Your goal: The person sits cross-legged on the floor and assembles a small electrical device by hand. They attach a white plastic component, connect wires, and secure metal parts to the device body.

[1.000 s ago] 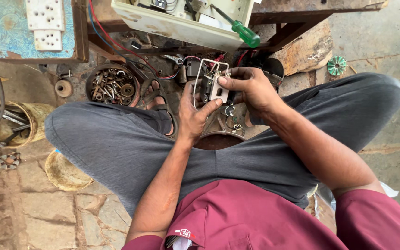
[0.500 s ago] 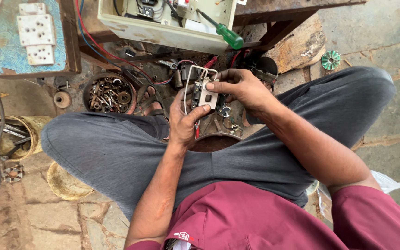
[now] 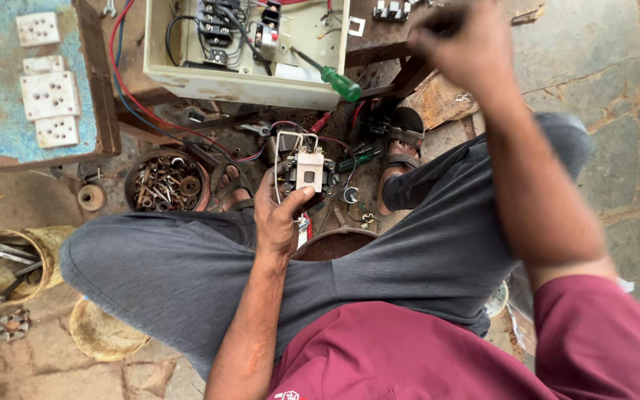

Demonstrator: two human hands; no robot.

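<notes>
My left hand (image 3: 279, 211) grips a small electrical switch assembly (image 3: 307, 169), white and black with a bent metal frame, held above my crossed legs. Up at the top of the view, my right hand (image 3: 464, 41) is raised and blurred, near the edge of a wooden table; whether it holds anything is unclear. Just left of it stands an open cream metal control box (image 3: 246, 52) with black components and wires inside, and a green-handled screwdriver (image 3: 335, 78) rests over its front edge.
A round tin of rusty screws and nuts (image 3: 166, 181) sits on the floor by my left knee. A blue board with white sockets (image 3: 42, 96) lies at left. Small tools and wires litter the floor ahead. A yellow container with tools (image 3: 9, 263) stands far left.
My right hand has let go of the switch assembly and risen up to the right, toward the table. The left hand still holds the assembly. The view has moved closer.
</notes>
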